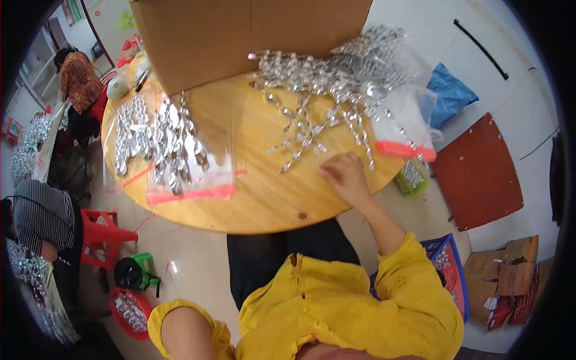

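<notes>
My right hand [345, 176] is over the right part of the round wooden table [264, 204], its fingers bent inward and drawn together. Whatever they may hold is hidden or too small to make out. Just beyond the fingertips lie loose silver twisted strands [306, 129], fanning out from a large shiny heap [372, 57]. To the left, silver strands [177, 144] lie on or in a clear plastic bag [219, 171] with a pink-red strip along its edge. A second bundle of strands [133, 132] is beside it. My left upper arm shows at the bottom; the left hand is out of view.
A big cardboard box [252, 36] stands at the table's far side. More clear bags [405, 114] with a red strip hang over the right edge. On the floor are a green basket [412, 180], a blue crate [459, 276] and a red stool [105, 234]. Two people sit at left.
</notes>
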`<state>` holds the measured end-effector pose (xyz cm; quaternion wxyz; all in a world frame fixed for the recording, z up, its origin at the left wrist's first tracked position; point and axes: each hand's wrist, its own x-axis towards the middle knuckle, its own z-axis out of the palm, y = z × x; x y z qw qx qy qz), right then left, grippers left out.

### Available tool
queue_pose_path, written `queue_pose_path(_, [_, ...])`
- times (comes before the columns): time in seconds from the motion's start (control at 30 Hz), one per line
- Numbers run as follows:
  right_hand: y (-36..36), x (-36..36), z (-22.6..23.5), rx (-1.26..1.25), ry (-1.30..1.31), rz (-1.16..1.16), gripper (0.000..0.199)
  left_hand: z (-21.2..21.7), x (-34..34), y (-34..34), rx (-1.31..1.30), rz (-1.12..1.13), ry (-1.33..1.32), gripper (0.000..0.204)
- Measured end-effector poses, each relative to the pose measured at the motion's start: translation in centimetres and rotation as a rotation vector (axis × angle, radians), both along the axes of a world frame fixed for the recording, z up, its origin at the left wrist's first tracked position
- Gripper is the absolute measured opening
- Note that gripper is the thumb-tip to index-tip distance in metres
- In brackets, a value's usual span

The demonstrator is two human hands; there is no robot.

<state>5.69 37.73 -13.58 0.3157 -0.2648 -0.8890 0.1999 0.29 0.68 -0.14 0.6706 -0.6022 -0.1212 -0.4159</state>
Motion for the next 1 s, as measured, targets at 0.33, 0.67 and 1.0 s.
queue_pose_path(0.33, [0.5, -2.8, 0.1, -0.010, -0.169, -0.077, 0.015, -1.6, -5.0, 6.5, -0.328, -0.757, -0.294, 0.039])
queue_pose_path(0.67, [1.4, -1.1, 4.2, -0.849, 0.564, 0.310, 0.006, -11.2, -5.3, 11.0, -1.072, -0.131, -1.336, 0.036])
queue_pose_path(1.0, [3.7, 2.5, 6.0, -1.393, 0.933, 0.712, 0.008, -11.8, -5.5, 15.9, -1.392, -0.228, -1.321, 0.032])
